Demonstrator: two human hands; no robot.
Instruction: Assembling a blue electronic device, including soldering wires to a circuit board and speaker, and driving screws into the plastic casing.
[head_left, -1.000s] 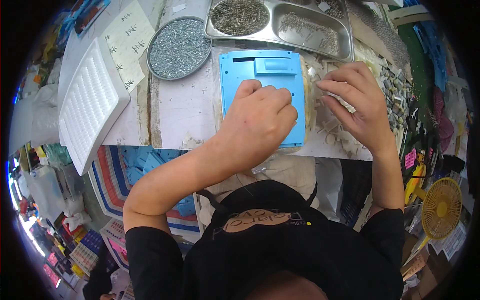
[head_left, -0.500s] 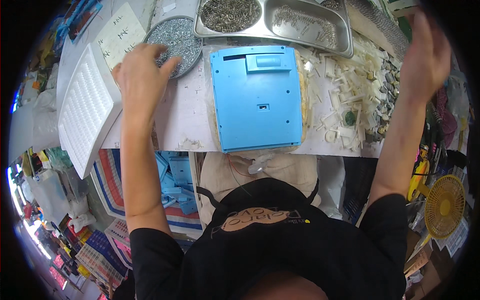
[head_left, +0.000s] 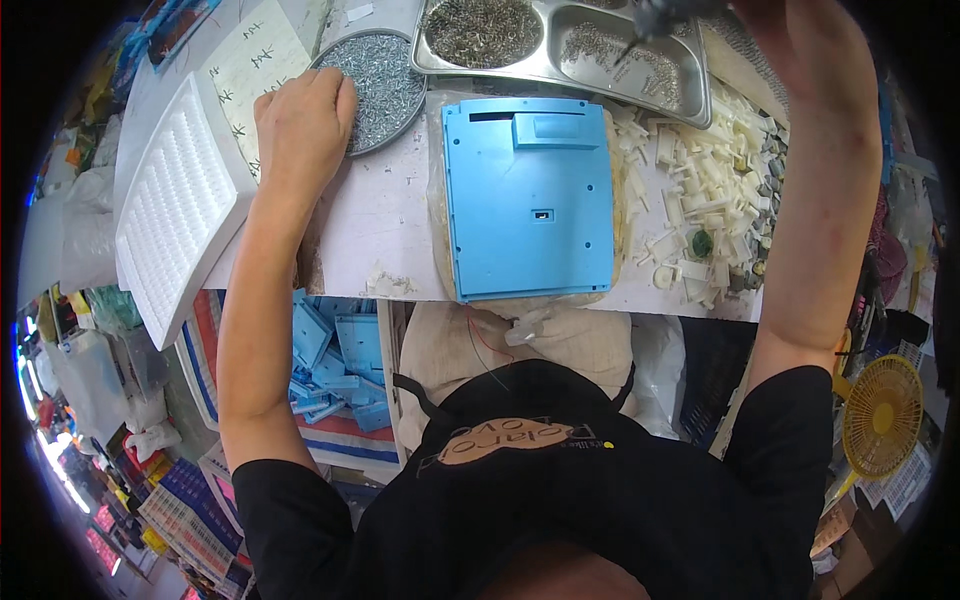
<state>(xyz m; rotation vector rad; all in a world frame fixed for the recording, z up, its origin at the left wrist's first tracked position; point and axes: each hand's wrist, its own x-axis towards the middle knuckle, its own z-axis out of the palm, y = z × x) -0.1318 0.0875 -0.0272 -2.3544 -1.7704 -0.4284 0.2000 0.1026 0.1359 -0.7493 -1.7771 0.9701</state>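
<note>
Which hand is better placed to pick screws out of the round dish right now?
Left. The left hand already rests on the round dish of small screws, fingers at its edge. The right hand is raised over the steel tray, gripping a dark tool.

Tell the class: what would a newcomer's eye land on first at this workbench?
The blue plastic panel, lying flat at the centre of the bench. Left of it, the left hand rests on a round dish of screws; to the right lies a heap of white plastic parts. The right hand is raised over a steel tray at the top.
</note>
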